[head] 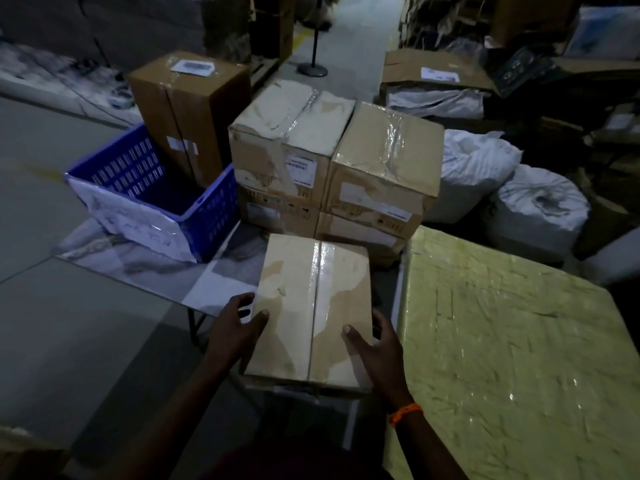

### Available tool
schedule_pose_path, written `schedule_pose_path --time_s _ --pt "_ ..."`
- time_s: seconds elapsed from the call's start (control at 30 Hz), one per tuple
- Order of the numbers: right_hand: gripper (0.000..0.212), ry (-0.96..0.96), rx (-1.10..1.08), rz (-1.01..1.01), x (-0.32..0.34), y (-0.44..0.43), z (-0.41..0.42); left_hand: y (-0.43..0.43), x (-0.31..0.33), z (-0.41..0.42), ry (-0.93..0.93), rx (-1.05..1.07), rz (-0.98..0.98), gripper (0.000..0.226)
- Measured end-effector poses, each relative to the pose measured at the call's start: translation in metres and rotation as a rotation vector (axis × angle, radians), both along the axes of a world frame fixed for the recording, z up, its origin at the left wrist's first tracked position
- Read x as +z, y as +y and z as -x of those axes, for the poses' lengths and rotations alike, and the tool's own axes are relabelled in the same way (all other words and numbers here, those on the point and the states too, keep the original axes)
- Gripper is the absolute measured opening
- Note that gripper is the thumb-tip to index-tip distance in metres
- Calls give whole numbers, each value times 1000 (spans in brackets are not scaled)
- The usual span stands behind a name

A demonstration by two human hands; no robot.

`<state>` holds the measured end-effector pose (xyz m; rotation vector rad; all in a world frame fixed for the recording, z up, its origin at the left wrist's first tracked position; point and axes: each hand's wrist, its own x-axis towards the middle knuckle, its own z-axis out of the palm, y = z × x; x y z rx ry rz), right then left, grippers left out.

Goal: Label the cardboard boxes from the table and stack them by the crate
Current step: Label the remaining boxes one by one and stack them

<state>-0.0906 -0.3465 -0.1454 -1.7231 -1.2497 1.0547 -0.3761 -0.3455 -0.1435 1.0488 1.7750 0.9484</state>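
Observation:
A taped cardboard box (311,313) is held in front of me between both hands. My left hand (235,323) grips its left side, thumb on top and fingers curled round the edge. My right hand (375,351), with an orange wristband, grips the right side the same way. Beyond it stands a stack of cardboard boxes (332,161), two wide and two high. A blue plastic crate (156,188) sits to the left of the stack, with a tall box (188,112) bearing a white label behind it.
A table covered in yellow-green wrap (519,358) fills the right foreground. White sacks (502,181) lie behind it to the right. An open carton (433,81) and clutter sit further back. A stand base (312,69) is on the aisle floor.

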Motion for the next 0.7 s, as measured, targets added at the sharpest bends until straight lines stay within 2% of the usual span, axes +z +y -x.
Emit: schedule_pose_path --time_s 0.1,0.3,0.5,0.6,0.63,0.7 --pt "71 10 13 10 0 20 1 18 0 -3 48 -41 -5 55" --pt "62 77 59 70 11 54 2 55 11 -7 137 -157 59 77" --pt "58 110 73 123 13 68 5 61 15 -16 100 -163 79 82" --pt "50 143 52 119 16 69 5 59 13 -18 102 -128 99 76" --pt "54 148 34 104 18 68 4 58 13 -19 76 -116 90 76" --pt "82 132 -13 78 25 62 1 54 20 -20 -3 -93 62 78"
